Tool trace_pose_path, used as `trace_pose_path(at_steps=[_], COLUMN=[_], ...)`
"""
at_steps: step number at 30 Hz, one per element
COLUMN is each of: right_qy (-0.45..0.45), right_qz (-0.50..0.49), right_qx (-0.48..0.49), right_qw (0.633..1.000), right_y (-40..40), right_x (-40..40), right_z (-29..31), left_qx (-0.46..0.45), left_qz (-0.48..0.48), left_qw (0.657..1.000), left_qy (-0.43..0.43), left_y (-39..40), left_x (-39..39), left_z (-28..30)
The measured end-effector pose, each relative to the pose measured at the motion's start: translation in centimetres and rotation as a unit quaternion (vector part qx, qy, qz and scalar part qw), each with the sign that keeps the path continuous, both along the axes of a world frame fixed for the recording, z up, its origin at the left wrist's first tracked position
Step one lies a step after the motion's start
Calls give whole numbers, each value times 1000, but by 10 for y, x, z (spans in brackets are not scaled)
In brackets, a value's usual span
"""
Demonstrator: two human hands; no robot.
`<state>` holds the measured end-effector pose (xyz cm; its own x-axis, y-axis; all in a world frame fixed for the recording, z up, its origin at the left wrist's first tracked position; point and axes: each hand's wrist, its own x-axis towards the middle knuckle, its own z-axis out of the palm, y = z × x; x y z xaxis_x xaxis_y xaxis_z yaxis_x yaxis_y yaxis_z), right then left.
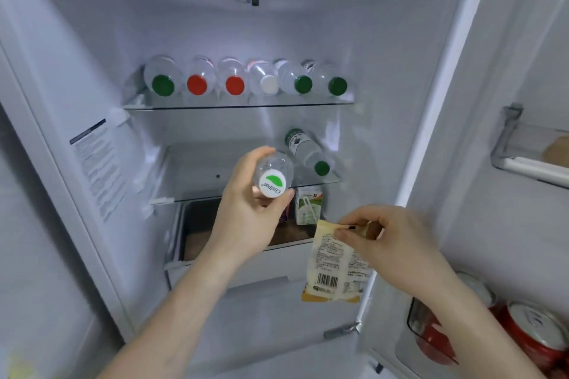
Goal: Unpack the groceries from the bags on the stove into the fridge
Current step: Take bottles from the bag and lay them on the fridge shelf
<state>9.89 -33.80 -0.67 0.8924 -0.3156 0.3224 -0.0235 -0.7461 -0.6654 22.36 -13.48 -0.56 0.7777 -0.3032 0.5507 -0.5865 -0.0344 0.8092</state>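
1. Fridge point(385, 77) interior, door open at 3 o'clock; six bottles lie caps outward on the top shelf point(240, 105).
2. Left hand point(249, 209) curls round a bottle point(272, 177), cap toward the viewer, at the middle shelf point(200, 169), just beside a lying bottle at 1 o'clock.
3. Right hand point(391, 240) pinches a packet point(334, 261) hanging at 5 o'clock.
4. Advice: lay the bottle flat, parallel to its neighbour, and push it well back so it cannot roll off.
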Motion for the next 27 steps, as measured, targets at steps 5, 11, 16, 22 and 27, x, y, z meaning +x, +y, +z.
trace_pose_path(at_steps=[5, 11, 16, 22, 27], right_qy=[-3, -23, -30, -23, -11], right_qz=[-9, -2, 8, -1, -10], right_qx=[19, 31, 38, 35, 47], right_qw=[1000, 999, 999, 999, 999], right_y=[-7, -12, -11, -9, -5], right_x=[10, 24, 31, 35, 33], right_z=[5, 11, 10, 6, -1], left_qx=[74, 176, 328, 396, 381], left_qz=[12, 33, 54, 6, -17], left_qw=[997, 982, 938, 917, 925], left_qy=[-35, -55, -102, -52, 2], left_y=[-25, -51, -64, -79, -87], left_x=[55, 96, 118, 133, 146], left_z=[0, -10, -17, -15, -17])
